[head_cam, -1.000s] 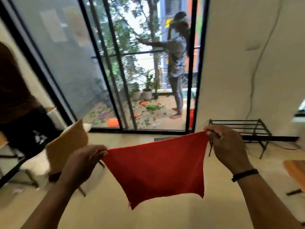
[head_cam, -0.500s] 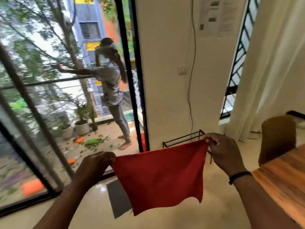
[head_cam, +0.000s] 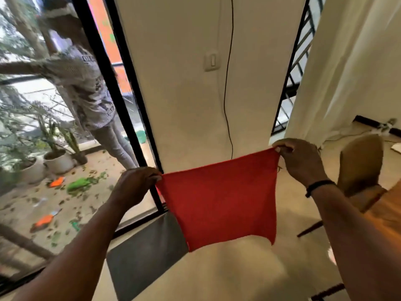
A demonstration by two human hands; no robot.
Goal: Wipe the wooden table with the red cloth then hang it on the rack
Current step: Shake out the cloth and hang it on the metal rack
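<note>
- Red cloth (head_cam: 219, 198) hangs spread at frame centre, top edge running lower left to upper right btwn both hands.
- Left hand (head_cam: 135, 187) pinches its left top corner; right hand (head_cam: 300, 162) pinches the right top corner, sits higher.
- Wooden desk (head_cam: 386, 211) shows only at the right edge, so closest to the right hand; judged next move goes rightward.
- Rack not in view.
- No legible writing or brands.

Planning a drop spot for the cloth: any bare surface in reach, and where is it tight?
Bare floor below the red cloth, between the grey mat and the right arm. Wooden table corner at right shows bare. Tight between the table and the chair. Left hand and right hand both pinch cloth corners.
</note>
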